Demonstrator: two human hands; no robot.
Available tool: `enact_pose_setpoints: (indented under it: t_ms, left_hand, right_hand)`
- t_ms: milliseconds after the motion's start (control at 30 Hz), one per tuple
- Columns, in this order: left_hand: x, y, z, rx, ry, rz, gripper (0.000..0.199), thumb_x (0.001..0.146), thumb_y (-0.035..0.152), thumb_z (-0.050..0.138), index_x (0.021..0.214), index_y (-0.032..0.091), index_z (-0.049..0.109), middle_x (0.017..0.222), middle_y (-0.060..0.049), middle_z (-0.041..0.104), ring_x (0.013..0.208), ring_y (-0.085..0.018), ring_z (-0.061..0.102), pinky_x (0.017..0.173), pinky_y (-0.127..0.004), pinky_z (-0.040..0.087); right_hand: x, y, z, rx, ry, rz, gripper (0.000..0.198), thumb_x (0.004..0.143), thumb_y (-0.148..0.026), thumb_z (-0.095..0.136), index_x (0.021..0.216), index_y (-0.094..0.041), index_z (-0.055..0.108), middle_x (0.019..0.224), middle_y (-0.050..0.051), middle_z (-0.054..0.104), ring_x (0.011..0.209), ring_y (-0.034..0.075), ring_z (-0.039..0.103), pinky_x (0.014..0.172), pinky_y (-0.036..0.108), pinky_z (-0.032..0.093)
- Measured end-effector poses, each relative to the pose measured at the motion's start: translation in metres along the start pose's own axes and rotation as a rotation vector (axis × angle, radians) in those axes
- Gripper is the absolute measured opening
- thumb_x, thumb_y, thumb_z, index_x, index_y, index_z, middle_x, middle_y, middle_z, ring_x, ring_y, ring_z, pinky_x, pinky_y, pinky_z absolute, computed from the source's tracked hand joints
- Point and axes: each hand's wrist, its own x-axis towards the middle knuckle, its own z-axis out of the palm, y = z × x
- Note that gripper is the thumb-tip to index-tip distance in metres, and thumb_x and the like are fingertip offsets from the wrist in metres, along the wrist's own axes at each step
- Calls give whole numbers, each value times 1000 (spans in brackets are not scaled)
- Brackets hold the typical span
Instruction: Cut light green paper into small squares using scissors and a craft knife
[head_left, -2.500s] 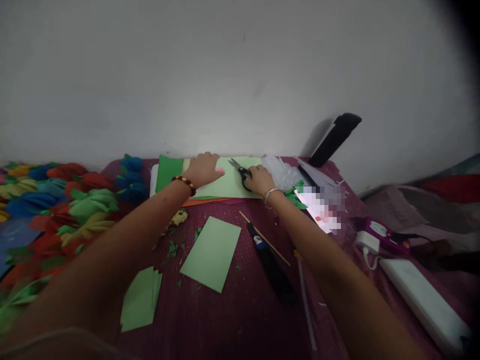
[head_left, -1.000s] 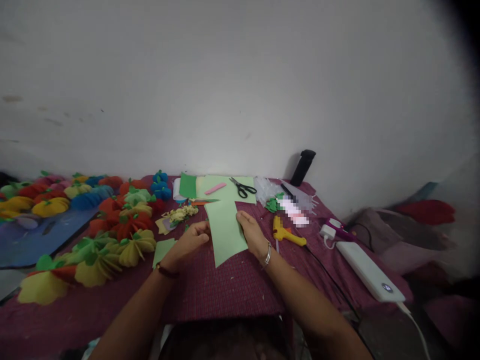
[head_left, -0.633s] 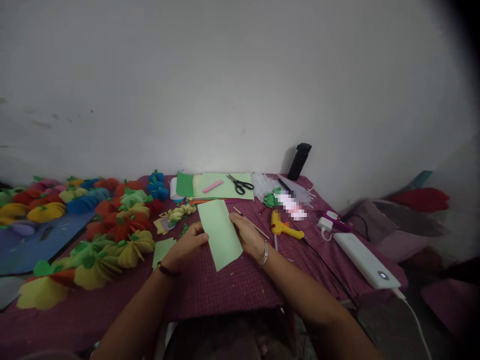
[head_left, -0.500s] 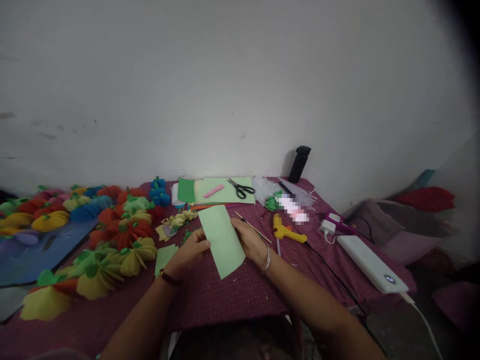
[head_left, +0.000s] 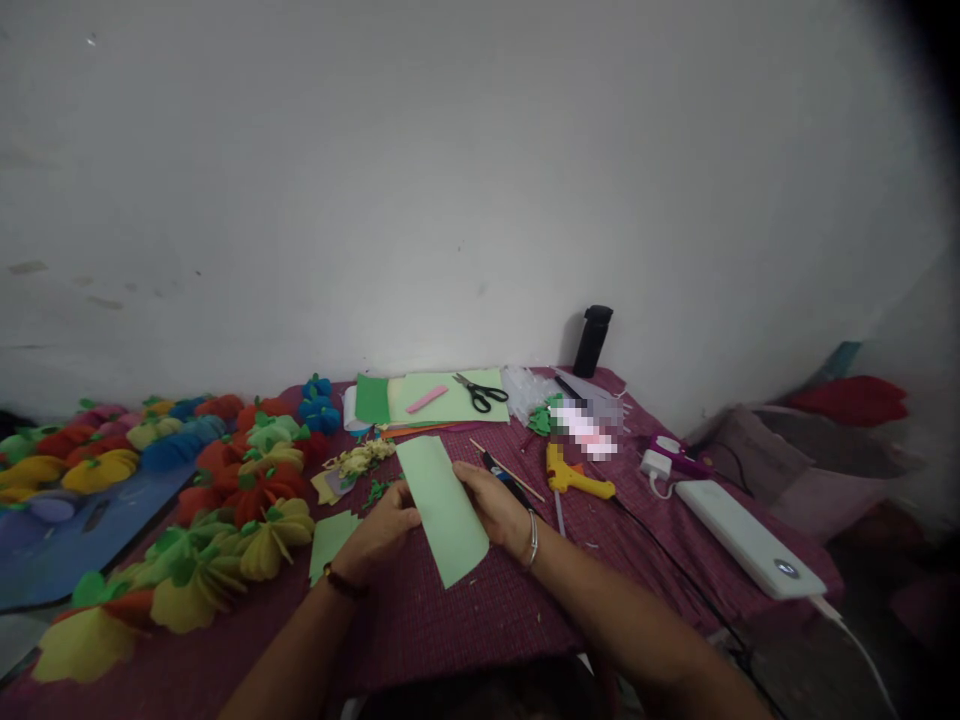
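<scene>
A light green sheet of paper [head_left: 441, 510] is held up tilted above the cloth, between both hands. My left hand [head_left: 386, 528] pinches its left edge, thumb in front and the fingers partly behind it. My right hand [head_left: 491, 505] grips the right edge, with its fingers partly hidden behind the sheet. Beside my right hand lie a thin wooden stick [head_left: 525, 481] and a dark-handled tool [head_left: 501, 472] that I cannot make out fully. Smaller light green paper pieces [head_left: 330, 540] rest by my left wrist.
Colourful paper pumpkins [head_left: 255, 480] crowd the left side. At the back, scissors [head_left: 482, 392] and a pink strip [head_left: 427, 399] lie on green sheets [head_left: 420, 408]. To the right are a yellow glue gun [head_left: 574, 475], a black bottle [head_left: 592, 342] and a white power bank [head_left: 750, 540] with cables.
The view has tilted up slightly, so things appear lower. My right hand has slid a little along the sheet's edge, and the sheet looks narrower. Both hands keep hold of it.
</scene>
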Motion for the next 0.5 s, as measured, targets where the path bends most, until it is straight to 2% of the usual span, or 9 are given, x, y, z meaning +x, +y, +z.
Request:
enact_pose_setpoints:
  t_ms: [267, 400, 500]
  left_hand:
    - [0, 2, 5, 16, 21, -11, 29, 57, 27, 77, 86, 23, 73, 90, -5, 73, 83, -26, 66, 75, -36, 52]
    - [-3, 2, 9, -61, 78, 8, 37, 54, 32, 80, 87, 20, 72, 89, -7, 74, 84, -28, 67, 75, -37, 53]
    - [-1, 0, 6, -106, 155, -37, 45, 56, 36, 80, 95, 19, 69, 86, -8, 74, 80, -29, 69, 70, -37, 54]
  right_hand:
    - [3, 4, -2, -2, 7, -41, 23, 70, -38, 68, 71, -17, 58, 61, -1, 61, 53, 13, 53, 54, 25, 40]
    - [4, 4, -3, -6, -42, -40, 22, 72, -39, 65, 74, -17, 60, 62, 0, 62, 53, 14, 54, 53, 26, 41]
    - [4, 2, -4, 11, -33, -54, 24, 72, -40, 65, 77, -17, 61, 64, 0, 64, 56, 15, 56, 55, 27, 42]
